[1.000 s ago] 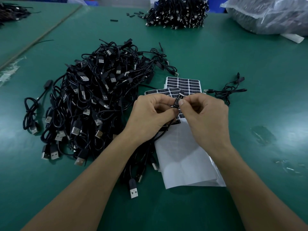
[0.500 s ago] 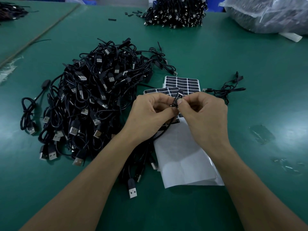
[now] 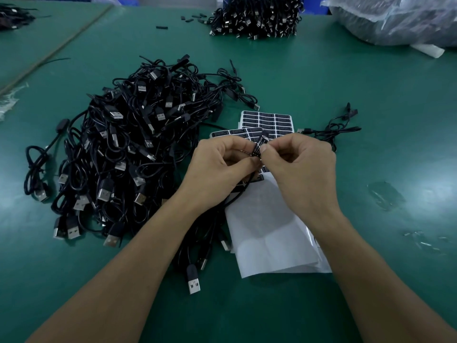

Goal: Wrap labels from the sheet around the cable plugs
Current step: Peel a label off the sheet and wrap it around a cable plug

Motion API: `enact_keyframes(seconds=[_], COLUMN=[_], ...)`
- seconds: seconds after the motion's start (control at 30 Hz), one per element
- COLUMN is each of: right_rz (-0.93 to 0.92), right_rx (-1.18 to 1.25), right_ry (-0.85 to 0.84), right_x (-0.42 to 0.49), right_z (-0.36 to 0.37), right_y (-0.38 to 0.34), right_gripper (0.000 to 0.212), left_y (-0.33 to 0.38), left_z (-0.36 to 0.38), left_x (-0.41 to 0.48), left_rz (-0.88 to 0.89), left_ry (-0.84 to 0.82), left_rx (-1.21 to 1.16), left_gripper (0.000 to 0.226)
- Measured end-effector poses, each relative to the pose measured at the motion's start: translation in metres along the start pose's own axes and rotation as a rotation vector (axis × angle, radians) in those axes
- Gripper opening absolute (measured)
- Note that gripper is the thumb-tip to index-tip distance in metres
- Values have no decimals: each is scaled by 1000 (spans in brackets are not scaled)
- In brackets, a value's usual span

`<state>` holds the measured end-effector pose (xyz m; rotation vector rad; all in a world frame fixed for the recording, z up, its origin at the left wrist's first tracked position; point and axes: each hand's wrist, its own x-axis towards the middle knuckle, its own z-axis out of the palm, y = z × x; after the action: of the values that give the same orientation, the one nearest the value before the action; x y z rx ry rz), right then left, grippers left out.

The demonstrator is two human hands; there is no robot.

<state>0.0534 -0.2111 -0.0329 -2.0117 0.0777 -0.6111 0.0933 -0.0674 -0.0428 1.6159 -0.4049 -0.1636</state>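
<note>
My left hand (image 3: pixel 222 169) is gripping a plug (image 3: pixel 263 139) while my right hand (image 3: pixel 300 164) fingers are pinching a label (image 3: pixel 257 151) around it. The cable pile (image 3: pixel 128 149) is looking unlabelled, so I am judging most remains.

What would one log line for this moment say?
phase: wrapping label | left hand: grips cable | right hand: pinches label | sheet: beneath hands | cable pile: left

A green counter (image 3: pixel 371 95) fills the view, with a seam line (image 3: pixel 57 49) running diagonally at 10 o'clock and a scrap of clear plastic (image 3: pixel 8 100) at the edge at 9 o'clock. At 1 o'clock lies a bulging clear plastic bag (image 3: pixel 400 18) with a white slip (image 3: pixel 426 49) just beside its near edge. Small black pieces (image 3: pixel 162 27) lie scattered at 11 o'clock, and a shiny smudge (image 3: pixel 384 195) and pale flecks (image 3: pixel 425 241) mark the surface at 4 o'clock.
</note>
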Motion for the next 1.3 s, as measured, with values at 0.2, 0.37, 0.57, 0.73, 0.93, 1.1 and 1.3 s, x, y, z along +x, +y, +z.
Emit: enact_keyframes(seconds=[0.2,0.37,0.57,0.73,0.93,1.1,1.3], right_rz=[-3,-13,-3,-3,3,-4,-6], right_rx=[5,4,11,-3,14,7,-5], right_ry=[-13,-26,-58,-52,-44,-45,-40], right_x=[1,2,3,3,2,3,2], right_z=[-2,-3,-5,-5,-3,-4,-4], right_y=[0,0,1,0,-1,0,-1], right_gripper=[25,27,27,27,28,28,28], left_y=[1,0,-2,-1,0,1,0], left_z=[0,0,0,0,0,0,0], left_x=[0,0,0,0,0,0,0], left_rz=[-12,-12,-10,-7,0,-10,-8], left_ry=[3,10,4,-1,-4,4,-1], left_rx=[-2,-5,-20,-12,5,7,6], left_gripper=[16,20,21,20,19,19,16])
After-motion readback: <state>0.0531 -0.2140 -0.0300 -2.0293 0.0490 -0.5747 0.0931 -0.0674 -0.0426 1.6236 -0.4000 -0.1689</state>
